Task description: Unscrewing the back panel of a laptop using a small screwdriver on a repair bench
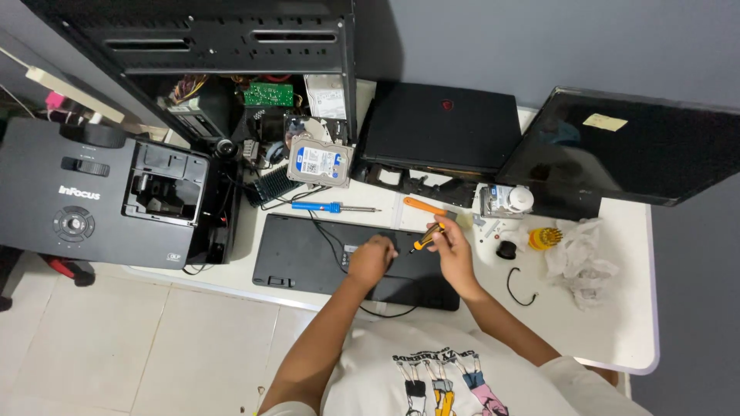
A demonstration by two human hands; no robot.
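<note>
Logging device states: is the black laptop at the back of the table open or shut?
Shut. The black laptop lies flat with its lid down; no screen or keyboard shows.

The left hand [371, 260] covers whatever lies under it on the black flat device [308, 254], and the screwdriver [426, 237] tip vanishes there. The projector [85, 196] is cut off at the left edge. Small parts near the yellow bit holder [544, 238] are too tiny to identify.
</note>
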